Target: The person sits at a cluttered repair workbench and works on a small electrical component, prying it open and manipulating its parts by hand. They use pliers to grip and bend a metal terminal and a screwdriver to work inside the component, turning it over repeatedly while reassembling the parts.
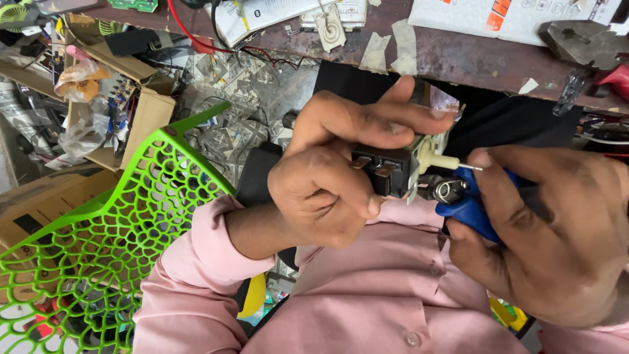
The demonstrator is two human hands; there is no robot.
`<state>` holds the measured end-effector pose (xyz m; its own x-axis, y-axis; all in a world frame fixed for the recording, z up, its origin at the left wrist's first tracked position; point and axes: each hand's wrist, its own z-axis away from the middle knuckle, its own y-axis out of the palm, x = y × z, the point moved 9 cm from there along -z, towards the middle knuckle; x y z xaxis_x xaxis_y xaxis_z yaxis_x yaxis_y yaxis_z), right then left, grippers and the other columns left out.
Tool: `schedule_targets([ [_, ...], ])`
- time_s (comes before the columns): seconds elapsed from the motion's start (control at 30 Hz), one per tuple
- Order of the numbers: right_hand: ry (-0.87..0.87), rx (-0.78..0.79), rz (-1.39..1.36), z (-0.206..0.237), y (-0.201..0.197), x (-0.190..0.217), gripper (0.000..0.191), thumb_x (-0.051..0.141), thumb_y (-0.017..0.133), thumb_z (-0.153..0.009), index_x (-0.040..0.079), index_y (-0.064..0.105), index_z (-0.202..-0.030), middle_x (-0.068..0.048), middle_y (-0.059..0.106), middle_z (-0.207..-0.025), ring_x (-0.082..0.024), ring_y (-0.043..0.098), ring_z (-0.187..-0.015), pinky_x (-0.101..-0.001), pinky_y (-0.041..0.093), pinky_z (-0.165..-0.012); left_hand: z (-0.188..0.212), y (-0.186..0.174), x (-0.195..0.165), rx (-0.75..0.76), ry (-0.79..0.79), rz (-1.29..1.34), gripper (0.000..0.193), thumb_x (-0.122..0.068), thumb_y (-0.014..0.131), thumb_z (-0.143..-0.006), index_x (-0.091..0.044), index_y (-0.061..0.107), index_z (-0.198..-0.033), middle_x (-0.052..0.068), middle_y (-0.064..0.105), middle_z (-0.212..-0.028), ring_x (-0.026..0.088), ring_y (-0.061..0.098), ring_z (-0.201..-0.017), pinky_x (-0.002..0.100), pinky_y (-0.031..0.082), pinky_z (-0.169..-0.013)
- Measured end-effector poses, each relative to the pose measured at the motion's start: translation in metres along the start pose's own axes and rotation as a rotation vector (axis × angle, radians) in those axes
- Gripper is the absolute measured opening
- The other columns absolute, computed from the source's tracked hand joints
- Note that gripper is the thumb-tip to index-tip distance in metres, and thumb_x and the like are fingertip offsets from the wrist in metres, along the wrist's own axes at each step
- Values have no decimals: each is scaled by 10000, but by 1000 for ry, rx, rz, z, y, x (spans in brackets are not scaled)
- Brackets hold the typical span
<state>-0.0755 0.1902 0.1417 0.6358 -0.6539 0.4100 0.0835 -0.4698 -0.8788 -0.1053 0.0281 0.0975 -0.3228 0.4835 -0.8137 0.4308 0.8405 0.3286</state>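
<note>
The left hand [327, 177] is clamped around a small black plastic switch block with metal terminals and a cream-coloured shaft [393, 169], thumb pressed on its near face and forefinger stretched along the far edge. It is held in the air in front of the chest, just below the near edge of the worn dark wooden workbench [458, 62]. The right hand [557, 236] is closed on a pair of blue-handled pliers [468, 206], whose metal head sits just under the shaft, with a thin metal pin showing at the forefinger tip.

If the tool skids off that smooth shaft, I reckon it could jab the left thumb, which is very close. Squeezing too hard might crack the cream shaft or bend the terminals, and any small part let go would fall into the pink shirt [367, 295] or the clutter below.

Both wrists are bent inward, left forearm coming up from the lower left past a bright green plastic lattice chair [111, 229].
</note>
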Motion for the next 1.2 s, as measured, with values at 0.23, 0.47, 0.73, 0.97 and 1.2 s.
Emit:
schedule_targets([
  [0.23, -26, 17, -39, -2, 1, -2, 495, 210, 818, -781, -119, 683, -1125, -246, 643, -1013, -326, 618, -735, -435, 491, -640, 2, 1, 0, 17, -10, -53, 254, 143, 649, -971, -68, 543, -878, 99, 521, -1315, 426, 621, -1256, 548, 290, -1241],
  [0.47, 40, 14, 66, 0, 5, 2, 488, 287, 784, -808, -55, 718, -1150, -178, 663, -1037, -350, 618, -863, -472, 430, -762, 4, 2, -1, 32, -16, -42, 199, 93, 592, -999, -60, 518, -895, 121, 517, -1305, 425, 633, -1239, 575, 322, -1216],
  [0.73, 25, 20, 34, 5, 12, -2, 504, 332, 785, -850, -94, 734, -1115, -143, 646, -937, -308, 594, -793, -456, 423, -759, 5, 1, 4, 0, -11, -89, 182, 75, 591, -1019, -53, 531, -905, 132, 536, -1292, 434, 656, -1225, 578, 355, -1206],
  [0.97, 5, -3, 26, 2, 7, -4, 479, 298, 786, -823, -67, 720, -1125, -155, 639, -960, -335, 607, -801, -460, 443, -745, 4, 4, 6, -13, -36, -4, 217, -5, 715, -993, -71, 509, -975, 113, 520, -1336, 396, 636, -1260, 555, 375, -1202],
  [1.2, -5, -6, -15, 0, 5, -6, 485, 225, 799, -816, -114, 691, -1145, -211, 637, -1011, -346, 618, -802, -461, 483, -681, 5, 2, 10, 18, -33, -8, 241, 51, 720, -978, -79, 517, -957, 105, 516, -1352, 424, 614, -1295, 583, 334, -1218],
])
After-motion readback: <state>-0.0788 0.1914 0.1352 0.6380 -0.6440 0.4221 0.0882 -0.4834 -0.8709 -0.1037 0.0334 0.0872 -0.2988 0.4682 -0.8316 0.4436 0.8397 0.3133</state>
